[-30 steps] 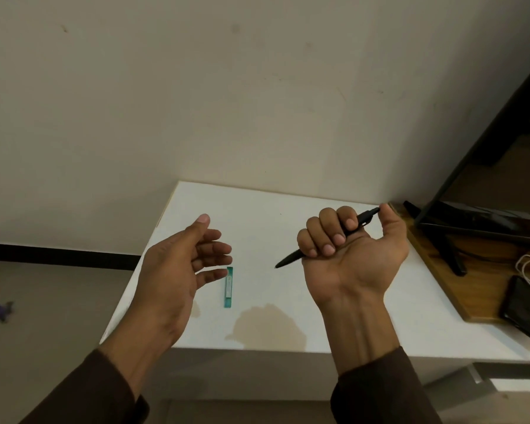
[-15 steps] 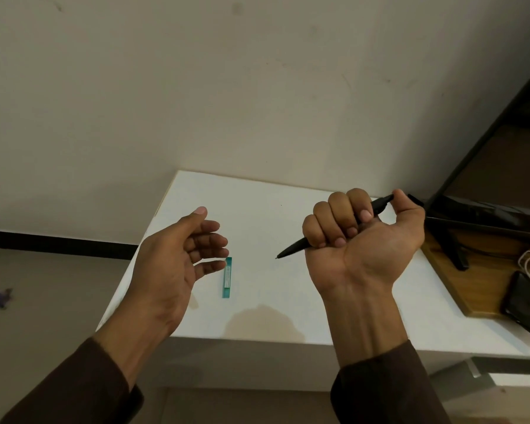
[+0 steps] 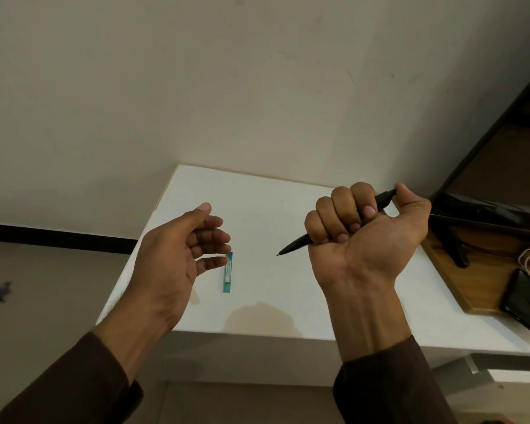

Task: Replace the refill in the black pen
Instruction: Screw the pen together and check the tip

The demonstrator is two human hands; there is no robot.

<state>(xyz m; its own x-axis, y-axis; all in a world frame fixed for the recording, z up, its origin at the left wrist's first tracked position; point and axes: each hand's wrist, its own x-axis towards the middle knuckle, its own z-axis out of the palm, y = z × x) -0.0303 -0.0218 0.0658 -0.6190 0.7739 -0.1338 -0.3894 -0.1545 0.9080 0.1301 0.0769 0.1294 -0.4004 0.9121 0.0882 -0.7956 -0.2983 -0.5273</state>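
Right hand (image 3: 364,237) fists the black pen (image 3: 294,247) above the worktop (image 3: 288,286), left hand (image 3: 178,255) loose and empty by the teal refill pack (image 3: 227,272); I reckon unscrewing the barrel comes next, needing both hands.

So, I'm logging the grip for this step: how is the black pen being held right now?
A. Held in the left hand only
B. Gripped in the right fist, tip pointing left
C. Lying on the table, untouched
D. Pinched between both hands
B: the right hand grips the black pen, its tip pointing left toward the open, empty left hand.
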